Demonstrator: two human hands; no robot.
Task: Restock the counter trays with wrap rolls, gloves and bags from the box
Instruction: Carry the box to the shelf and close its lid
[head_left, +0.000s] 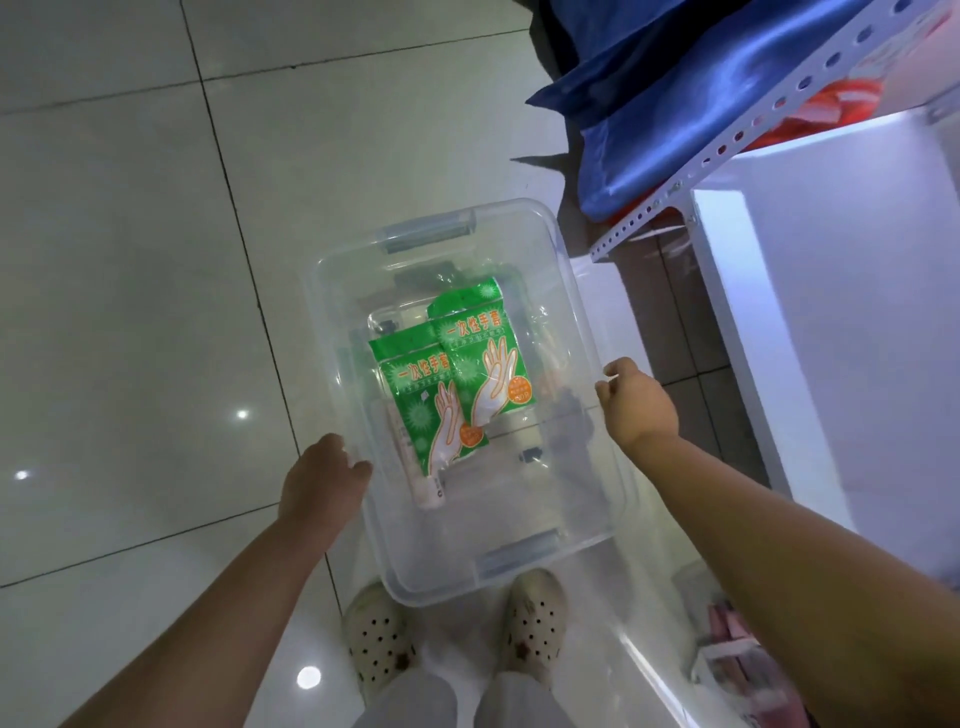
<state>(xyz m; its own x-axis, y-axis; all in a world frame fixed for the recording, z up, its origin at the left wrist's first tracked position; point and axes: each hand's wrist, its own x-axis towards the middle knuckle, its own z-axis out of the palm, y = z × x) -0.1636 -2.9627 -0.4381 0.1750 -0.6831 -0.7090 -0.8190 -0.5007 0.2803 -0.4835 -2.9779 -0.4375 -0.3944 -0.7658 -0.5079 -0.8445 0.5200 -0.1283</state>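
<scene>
Head | L hand (322, 480), R hand (636, 402) hold 1 box (582, 499) | 2 glove pks (488, 374)

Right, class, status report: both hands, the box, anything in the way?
Both busy: left hand and right hand grip the clear box by its rims. Two green glove packets inside, untouched. Nothing covers them.

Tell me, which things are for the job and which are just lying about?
For the job: clear box, green glove packets, left hand and right hand gripping its rim.
Just lying about: blue cloth, holed metal rail, shoes.
</scene>
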